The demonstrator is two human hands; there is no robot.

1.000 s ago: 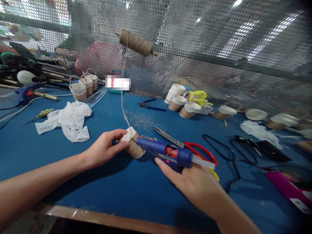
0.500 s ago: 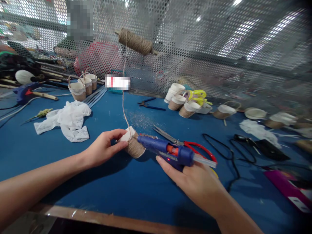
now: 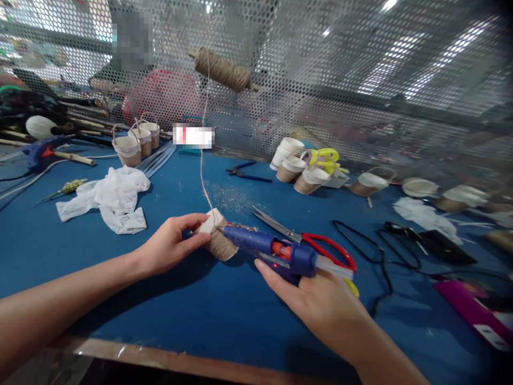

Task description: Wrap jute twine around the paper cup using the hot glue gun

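My left hand [image 3: 182, 235] grips a small white paper cup [image 3: 222, 246] tilted on its side, its lower part wrapped in brown twine. A strand of twine [image 3: 202, 171] runs from the cup up to a spool of twine [image 3: 222, 68] hung at the mesh. In my right hand [image 3: 316, 294] is a blue glue gun [image 3: 260, 243], a clear glue stick [image 3: 334, 267] poking from its back and a small red light lit. The gun's nozzle meets the cup at the edge of the twine. Behind the gun lie scissors [image 3: 326, 248] with red handles, partly hidden.
Twine-wrapped cups with handles [image 3: 129, 151] stand back left, more cups [image 3: 310, 179] back right. White lace [image 3: 116, 198] lies left, pliers [image 3: 248, 174] behind. A second glue gun [image 3: 40, 152] rests far left. A black cord [image 3: 380, 256] and purple packet [image 3: 473, 310] lie right. Perforated metal [image 3: 320, 96] rises behind.
The glue gun in my right hand has shifted slightly to the left, its nozzle closer in against the cup. My left hand and the cup have hardly moved.
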